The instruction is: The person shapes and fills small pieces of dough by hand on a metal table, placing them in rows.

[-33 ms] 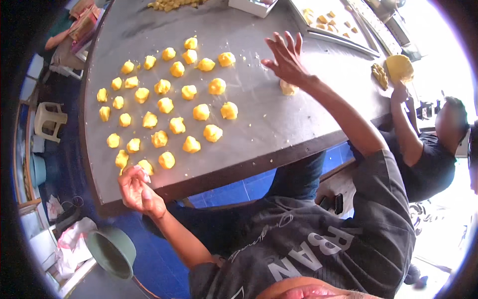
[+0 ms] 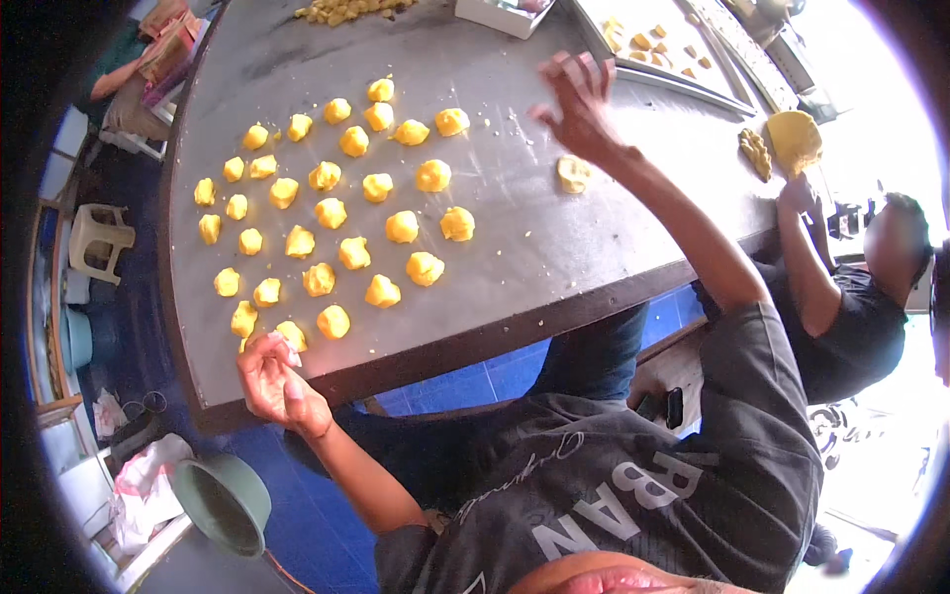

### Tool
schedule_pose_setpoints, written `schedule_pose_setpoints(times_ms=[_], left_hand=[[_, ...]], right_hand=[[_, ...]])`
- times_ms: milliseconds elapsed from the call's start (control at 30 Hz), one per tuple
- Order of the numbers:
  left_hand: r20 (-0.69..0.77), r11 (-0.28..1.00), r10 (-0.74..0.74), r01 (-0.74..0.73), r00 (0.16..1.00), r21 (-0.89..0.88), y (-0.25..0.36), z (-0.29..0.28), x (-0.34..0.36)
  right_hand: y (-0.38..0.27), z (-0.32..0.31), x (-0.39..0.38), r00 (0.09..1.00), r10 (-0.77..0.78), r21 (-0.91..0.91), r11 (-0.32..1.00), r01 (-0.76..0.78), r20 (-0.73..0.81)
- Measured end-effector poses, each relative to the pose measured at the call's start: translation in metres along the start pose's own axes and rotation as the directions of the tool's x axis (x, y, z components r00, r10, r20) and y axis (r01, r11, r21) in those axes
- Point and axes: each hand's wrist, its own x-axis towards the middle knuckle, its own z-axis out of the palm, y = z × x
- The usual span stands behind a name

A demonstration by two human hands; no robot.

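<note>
My right hand (image 2: 582,111) hovers over the grey table, fingers spread and slightly blurred, with nothing in it. Just below its wrist lies a pale, flattened round of dough (image 2: 573,174), apart from the hand. At the table's near left edge is my left hand (image 2: 281,384), its fingers loosely bent and the thumb apart; no held thing shows. Its fingertips are beside a yellow dough ball (image 2: 292,335) and partly cover it. Several more yellow dough lumps, such as one dough ball (image 2: 333,322), stand in loose rows across the table's left half.
Small dough pieces (image 2: 341,10) are heaped at the far edge, near a white box (image 2: 503,18). A tray (image 2: 683,85) with cut pieces stands far right. Beyond it, a co-worker's hand (image 2: 797,193) touches a large dough slab (image 2: 795,141). A green basin (image 2: 226,500) sits lower left.
My right hand has risen slightly away from the dough round, which now shows more fully. My left hand stays almost still.
</note>
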Motion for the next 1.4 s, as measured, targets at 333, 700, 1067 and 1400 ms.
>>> schedule_pose_setpoints(times_ms=[333, 700, 1067, 1400], left_hand=[[-0.043, 1.0, -0.001, 0.002, 0.999, 0.026, -0.003, 0.0, 0.0], [-0.031, 0.999, 0.013, -0.012, 0.999, 0.034, 0.002, 0.002, -0.001], [-0.041, 0.998, 0.002, 0.0, 0.999, 0.057, 0.003, 0.002, -0.003], [0.011, 0.999, 0.008, -0.008, 1.0, 0.032, 0.003, 0.003, -0.002]], right_hand=[[-0.024, -0.006, -0.021, 0.992, -0.016, -0.021, 1.0, 0.019, 0.128], [-0.014, -0.015, -0.03, 0.886, 0.262, -0.173, 0.962, -0.21, 0.383], [0.01, -0.013, -0.011, 0.978, 0.207, 0.135, 0.969, -0.204, -0.006], [0.016, 0.01, -0.026, 0.997, 0.04, -0.072, 0.997, -0.036, 0.06]])
